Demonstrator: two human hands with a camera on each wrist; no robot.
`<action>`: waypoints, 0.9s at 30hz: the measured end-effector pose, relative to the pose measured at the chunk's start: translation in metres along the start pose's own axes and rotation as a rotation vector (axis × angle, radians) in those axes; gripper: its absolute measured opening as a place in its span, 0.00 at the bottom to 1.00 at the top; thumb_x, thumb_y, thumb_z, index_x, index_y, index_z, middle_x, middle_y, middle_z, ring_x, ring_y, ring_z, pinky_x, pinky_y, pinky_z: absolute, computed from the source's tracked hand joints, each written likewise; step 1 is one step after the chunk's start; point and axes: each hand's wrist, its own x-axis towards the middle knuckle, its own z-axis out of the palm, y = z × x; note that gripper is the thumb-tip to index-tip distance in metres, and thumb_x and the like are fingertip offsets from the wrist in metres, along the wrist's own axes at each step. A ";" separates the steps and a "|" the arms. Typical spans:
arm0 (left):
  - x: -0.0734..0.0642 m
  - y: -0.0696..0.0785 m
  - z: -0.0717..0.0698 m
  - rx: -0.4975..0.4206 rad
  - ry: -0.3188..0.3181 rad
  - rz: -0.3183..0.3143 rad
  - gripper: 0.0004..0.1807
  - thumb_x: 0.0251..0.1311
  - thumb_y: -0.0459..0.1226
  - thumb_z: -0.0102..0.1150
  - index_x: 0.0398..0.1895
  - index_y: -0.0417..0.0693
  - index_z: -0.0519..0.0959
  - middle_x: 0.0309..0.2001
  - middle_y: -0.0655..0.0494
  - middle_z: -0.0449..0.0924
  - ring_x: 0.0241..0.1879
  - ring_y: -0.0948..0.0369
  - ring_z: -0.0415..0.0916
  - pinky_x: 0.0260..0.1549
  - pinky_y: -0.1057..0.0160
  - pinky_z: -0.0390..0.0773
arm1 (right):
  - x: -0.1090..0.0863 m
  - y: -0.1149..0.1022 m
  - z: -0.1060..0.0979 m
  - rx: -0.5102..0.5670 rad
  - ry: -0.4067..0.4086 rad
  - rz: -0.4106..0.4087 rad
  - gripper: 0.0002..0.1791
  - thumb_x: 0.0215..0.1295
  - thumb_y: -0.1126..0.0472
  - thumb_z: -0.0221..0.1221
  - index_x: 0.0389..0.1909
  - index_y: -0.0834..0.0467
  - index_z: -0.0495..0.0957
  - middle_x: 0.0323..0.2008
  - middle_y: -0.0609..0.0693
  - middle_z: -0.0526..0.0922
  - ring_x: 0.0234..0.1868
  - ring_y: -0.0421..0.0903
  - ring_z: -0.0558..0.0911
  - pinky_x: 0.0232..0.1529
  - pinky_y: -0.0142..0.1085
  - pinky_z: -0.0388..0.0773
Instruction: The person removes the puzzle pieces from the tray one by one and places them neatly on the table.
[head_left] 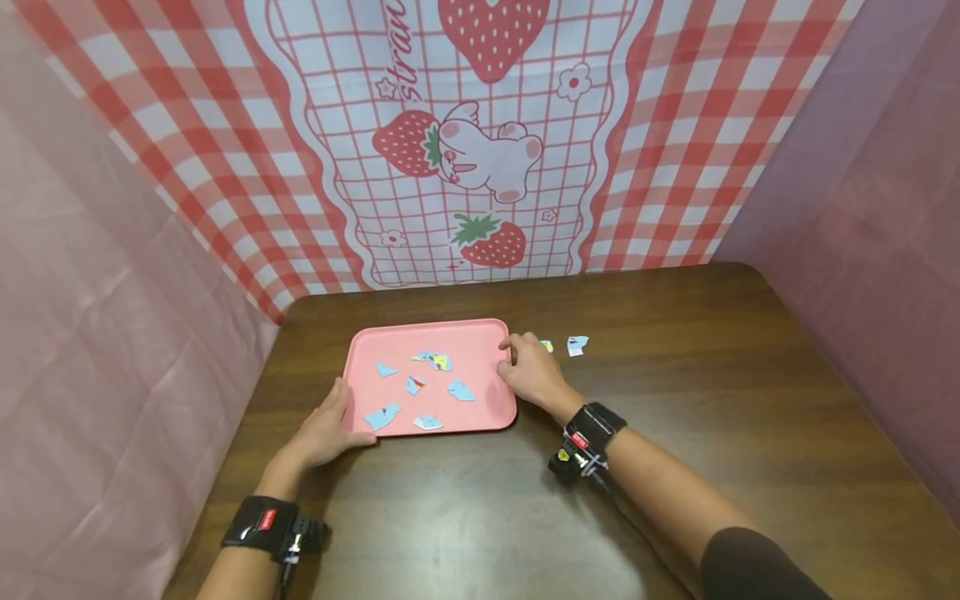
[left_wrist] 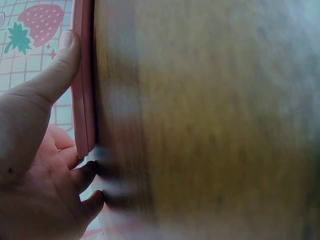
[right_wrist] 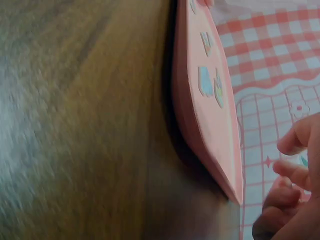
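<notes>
A pink rectangular tray lies on the table with several flat, irregular light-blue printed pieces scattered over it. At its near left corner my left hand holds the tray, thumb along the front edge and fingers at the left side. The left wrist view shows the thumb against the tray's side. My right hand is at the tray's right rim, fingers bent, thumb and forefinger apart. Nothing shows between them in the right wrist view, where the hand is partly cut off.
Right of the tray, a blue-and-white piece lies on the brown table. Another piece is partly hidden behind my right hand. A checked strawberry-print cloth hangs at the back, with plain pink cloths at both sides.
</notes>
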 end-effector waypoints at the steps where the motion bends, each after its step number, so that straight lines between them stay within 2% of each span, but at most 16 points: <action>1: 0.000 0.000 0.000 0.001 0.001 0.001 0.69 0.53 0.59 0.72 0.77 0.24 0.38 0.77 0.27 0.32 0.76 0.35 0.38 0.69 0.32 0.46 | 0.000 -0.001 0.002 -0.002 -0.016 -0.026 0.19 0.56 0.59 0.61 0.50 0.58 0.82 0.38 0.55 0.76 0.35 0.50 0.76 0.35 0.44 0.74; 7: 0.001 -0.001 0.001 0.002 0.006 0.004 0.70 0.53 0.59 0.72 0.77 0.25 0.37 0.77 0.27 0.32 0.76 0.34 0.38 0.69 0.32 0.47 | -0.005 -0.004 0.017 -0.021 -0.087 -0.198 0.16 0.56 0.64 0.61 0.47 0.59 0.83 0.39 0.53 0.76 0.38 0.48 0.77 0.39 0.40 0.75; 11: 0.001 -0.001 0.001 0.001 0.004 0.004 0.69 0.53 0.59 0.71 0.77 0.25 0.37 0.77 0.27 0.32 0.76 0.34 0.38 0.69 0.32 0.46 | -0.007 -0.007 0.024 -0.036 -0.108 -0.263 0.15 0.58 0.65 0.61 0.47 0.60 0.83 0.40 0.54 0.76 0.40 0.49 0.78 0.40 0.42 0.77; 20: 0.000 -0.001 0.000 -0.010 -0.002 -0.007 0.70 0.53 0.60 0.71 0.78 0.27 0.36 0.78 0.28 0.31 0.76 0.34 0.38 0.69 0.31 0.45 | -0.007 -0.014 0.037 -0.048 -0.173 -0.278 0.15 0.60 0.65 0.62 0.48 0.61 0.83 0.40 0.53 0.76 0.39 0.48 0.78 0.44 0.42 0.78; 27: -0.001 0.000 0.000 -0.028 0.002 -0.004 0.69 0.53 0.58 0.72 0.78 0.27 0.38 0.78 0.29 0.31 0.77 0.35 0.37 0.69 0.33 0.45 | -0.002 -0.017 0.044 -0.112 -0.234 -0.285 0.20 0.58 0.64 0.63 0.52 0.62 0.82 0.42 0.54 0.77 0.42 0.48 0.78 0.47 0.41 0.78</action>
